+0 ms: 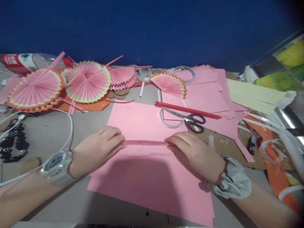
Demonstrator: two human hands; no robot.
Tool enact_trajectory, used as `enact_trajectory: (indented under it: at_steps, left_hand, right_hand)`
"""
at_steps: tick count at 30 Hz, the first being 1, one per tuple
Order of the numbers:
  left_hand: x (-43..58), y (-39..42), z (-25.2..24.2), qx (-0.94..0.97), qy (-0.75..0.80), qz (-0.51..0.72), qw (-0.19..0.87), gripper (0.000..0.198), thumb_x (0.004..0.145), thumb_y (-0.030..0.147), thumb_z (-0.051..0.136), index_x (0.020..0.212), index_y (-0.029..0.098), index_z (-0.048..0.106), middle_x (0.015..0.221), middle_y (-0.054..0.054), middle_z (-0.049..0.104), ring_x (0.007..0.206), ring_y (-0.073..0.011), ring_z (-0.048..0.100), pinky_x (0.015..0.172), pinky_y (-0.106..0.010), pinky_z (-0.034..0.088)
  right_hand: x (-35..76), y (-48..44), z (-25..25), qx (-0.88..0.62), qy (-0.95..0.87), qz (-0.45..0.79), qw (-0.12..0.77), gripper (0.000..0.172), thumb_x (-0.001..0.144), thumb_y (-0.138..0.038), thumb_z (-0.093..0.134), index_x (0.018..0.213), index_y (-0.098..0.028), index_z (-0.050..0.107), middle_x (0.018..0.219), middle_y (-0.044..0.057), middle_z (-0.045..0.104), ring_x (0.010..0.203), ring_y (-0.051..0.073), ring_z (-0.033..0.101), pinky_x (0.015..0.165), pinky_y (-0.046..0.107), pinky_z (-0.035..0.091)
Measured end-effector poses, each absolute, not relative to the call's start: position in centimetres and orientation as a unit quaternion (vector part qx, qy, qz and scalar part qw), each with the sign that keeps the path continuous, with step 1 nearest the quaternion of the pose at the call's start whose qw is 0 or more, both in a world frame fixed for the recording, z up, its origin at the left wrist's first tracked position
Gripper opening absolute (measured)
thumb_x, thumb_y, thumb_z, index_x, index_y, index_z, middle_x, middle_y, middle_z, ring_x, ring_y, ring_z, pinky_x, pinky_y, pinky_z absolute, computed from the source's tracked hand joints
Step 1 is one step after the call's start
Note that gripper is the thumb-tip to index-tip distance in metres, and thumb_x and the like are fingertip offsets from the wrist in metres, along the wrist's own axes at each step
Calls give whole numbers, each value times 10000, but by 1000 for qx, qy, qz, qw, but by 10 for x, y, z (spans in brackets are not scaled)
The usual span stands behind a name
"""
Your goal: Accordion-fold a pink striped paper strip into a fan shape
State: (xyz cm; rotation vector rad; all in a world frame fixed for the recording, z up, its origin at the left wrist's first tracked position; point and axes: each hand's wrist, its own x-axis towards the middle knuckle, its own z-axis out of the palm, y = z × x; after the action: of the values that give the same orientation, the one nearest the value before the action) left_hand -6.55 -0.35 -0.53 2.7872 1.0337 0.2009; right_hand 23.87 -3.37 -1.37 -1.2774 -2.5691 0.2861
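A narrow strip of pink paper in tight pleats [146, 142] lies across the middle, above large pink sheets [152, 186]. Its left end is pinched by my left hand [102, 147], its right end by my right hand [193, 152]. Both hands have their fingers pressed together, and the strip's ends are hidden under them. Black-handled scissors [190, 119] rest beyond my right hand, over a white tape roll [171, 124]. A red stick [187, 110] lies just behind the scissors.
Round pleated fans [86, 80] and a bottle [26, 62] stand at the back left. A half fan [169, 84], a blue tape roll [187, 73] and more pink sheets [201, 95] are at the back right. A white cable [71, 126] and black beads [14, 142] lie left.
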Motion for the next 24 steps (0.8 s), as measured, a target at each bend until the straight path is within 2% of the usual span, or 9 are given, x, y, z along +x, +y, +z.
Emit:
enact_trajectory:
  at_steps: [6, 13, 21, 24]
  left_hand:
    - [-66, -8, -3, 937, 338, 56, 68, 193, 913, 219, 407, 905, 150, 587, 877, -63, 558, 806, -178, 521, 713, -316, 452]
    - [-75, -4, 1, 956, 285, 31, 71, 281, 892, 99, 315, 982, 161, 574, 919, -68, 568, 842, -194, 526, 734, -323, 462]
    - [-77, 1, 3, 954, 283, 41, 92, 313, 883, 93, 307, 996, 187, 584, 923, -55, 588, 840, -176, 545, 748, -296, 462]
    - [-76, 1, 2, 943, 315, 34, 103, 268, 908, 170, 339, 980, 184, 597, 927, -55, 578, 828, -171, 539, 726, -289, 456]
  right_hand:
    - [245, -38, -15, -432, -887, 107, 120, 126, 885, -156, 449, 948, -146, 558, 950, 77, 577, 885, 185, 523, 797, 336, 425]
    - [245, -39, -18, -412, -895, 100, 136, 137, 882, -149, 441, 936, -134, 566, 924, 93, 586, 872, 191, 530, 772, 341, 439]
    - [245, -38, -18, -408, -899, 77, 140, 172, 893, -149, 400, 943, -146, 564, 913, 94, 602, 866, 193, 548, 779, 351, 456]
    - [244, -37, -17, -423, -890, 90, 144, 145, 886, -151, 427, 943, -144, 560, 915, 86, 595, 865, 188, 545, 786, 342, 446]
